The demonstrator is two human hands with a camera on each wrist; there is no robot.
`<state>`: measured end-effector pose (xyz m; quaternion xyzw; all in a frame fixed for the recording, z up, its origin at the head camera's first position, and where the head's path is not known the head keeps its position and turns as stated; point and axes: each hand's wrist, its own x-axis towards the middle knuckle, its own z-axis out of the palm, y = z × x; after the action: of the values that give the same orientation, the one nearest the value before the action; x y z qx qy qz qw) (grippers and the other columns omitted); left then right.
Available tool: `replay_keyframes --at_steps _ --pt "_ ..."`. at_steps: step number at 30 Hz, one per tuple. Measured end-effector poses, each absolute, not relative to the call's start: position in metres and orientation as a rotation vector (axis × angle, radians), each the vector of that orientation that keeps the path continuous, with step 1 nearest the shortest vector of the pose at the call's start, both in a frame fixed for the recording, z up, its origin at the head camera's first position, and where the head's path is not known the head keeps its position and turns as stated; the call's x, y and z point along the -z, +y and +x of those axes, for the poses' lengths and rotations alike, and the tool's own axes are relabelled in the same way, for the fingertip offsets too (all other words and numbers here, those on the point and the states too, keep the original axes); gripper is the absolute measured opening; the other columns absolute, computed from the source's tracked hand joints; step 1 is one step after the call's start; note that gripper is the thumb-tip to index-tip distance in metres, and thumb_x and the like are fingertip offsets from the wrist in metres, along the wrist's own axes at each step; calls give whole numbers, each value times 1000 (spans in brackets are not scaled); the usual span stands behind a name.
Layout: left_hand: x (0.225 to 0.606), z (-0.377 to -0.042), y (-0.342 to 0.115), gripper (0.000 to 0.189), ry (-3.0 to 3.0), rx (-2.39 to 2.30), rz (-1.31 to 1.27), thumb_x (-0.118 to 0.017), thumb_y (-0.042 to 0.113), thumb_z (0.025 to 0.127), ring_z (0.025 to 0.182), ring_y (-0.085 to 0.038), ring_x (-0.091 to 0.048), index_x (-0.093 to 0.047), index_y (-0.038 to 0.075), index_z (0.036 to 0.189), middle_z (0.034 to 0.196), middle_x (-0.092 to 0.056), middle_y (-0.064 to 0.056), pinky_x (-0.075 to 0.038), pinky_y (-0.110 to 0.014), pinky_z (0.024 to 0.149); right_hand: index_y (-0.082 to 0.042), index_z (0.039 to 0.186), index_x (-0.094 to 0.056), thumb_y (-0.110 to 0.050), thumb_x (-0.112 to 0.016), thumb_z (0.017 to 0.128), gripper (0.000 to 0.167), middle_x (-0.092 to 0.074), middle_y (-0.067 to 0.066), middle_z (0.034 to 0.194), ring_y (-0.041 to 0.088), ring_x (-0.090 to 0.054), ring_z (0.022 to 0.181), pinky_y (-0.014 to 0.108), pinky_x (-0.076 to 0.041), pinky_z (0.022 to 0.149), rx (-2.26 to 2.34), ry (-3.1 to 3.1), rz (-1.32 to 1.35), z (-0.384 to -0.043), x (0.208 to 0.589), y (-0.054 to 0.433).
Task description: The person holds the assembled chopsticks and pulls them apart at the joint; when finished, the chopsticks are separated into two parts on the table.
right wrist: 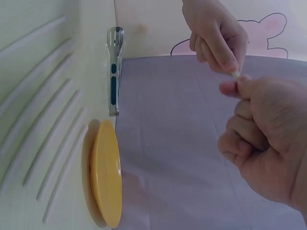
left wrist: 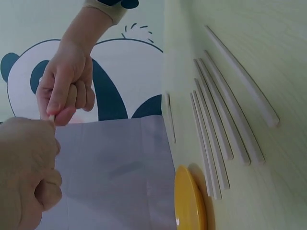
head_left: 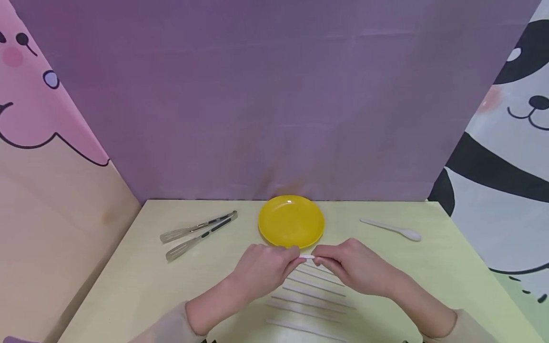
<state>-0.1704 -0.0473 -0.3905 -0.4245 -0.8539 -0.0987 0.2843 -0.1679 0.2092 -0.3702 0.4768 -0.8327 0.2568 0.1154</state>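
Note:
Both hands meet in the air over the table, just in front of the yellow plate (head_left: 291, 221). Between them a short length of a thin white stick (head_left: 306, 257) shows; its remainder is hidden in the fingers. My left hand (head_left: 269, 267) pinches one end with thumb and forefinger, other fingers curled in. From the other side, my right hand (head_left: 358, 267) pinches the same stick, as the right wrist view also shows. Beneath the hands, several long white sticks (head_left: 304, 302) lie spaced out side by side on the table.
Metal tongs (head_left: 199, 234) with dark grips lie spread on the left of the pale table (head_left: 128, 286). A white spoon (head_left: 392, 229) lies at the right. A purple backdrop (head_left: 283, 105) rises behind the table's far edge.

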Motion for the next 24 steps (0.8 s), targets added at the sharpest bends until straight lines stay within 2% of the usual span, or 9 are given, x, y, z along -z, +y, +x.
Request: replay_keyframes --at_steps 5,13,20,24 --pt "390 -172 -49 36 -2197 237 -1220 -80 36 97 48 -3 -26 -55 21 76 58 -37 10 -12 -16 47 -24 101 -67 -4 -68 102 20 -45 -13 69 -15 -25 65 3 -34 61 -814 -2428 1537 -170 366 215" --pt "388 -165 -42 32 -2278 269 -1128 -73 36 102 48 -3 -28 -56 21 79 58 -32 11 -13 -15 47 -24 97 -65 -7 -72 100 18 -35 -16 65 -15 -21 62 3 -29 58 -705 -2439 1367 -162 368 214" --pt "388 -163 -42 33 -2213 216 -1223 -74 36 101 46 -3 -23 -56 21 78 55 -41 10 -11 -16 46 -25 101 -67 -7 -69 102 18 -46 -13 68 -16 -26 65 2 -33 61 -758 -2407 1550 -162 362 224" --pt "389 -162 -41 32 -2243 237 -1166 -74 36 101 47 -3 -26 -56 21 79 57 -39 11 -11 -16 46 -24 101 -66 -8 -70 102 17 -44 -15 67 -16 -25 64 2 -33 61 -717 -2399 1497 -163 363 221"
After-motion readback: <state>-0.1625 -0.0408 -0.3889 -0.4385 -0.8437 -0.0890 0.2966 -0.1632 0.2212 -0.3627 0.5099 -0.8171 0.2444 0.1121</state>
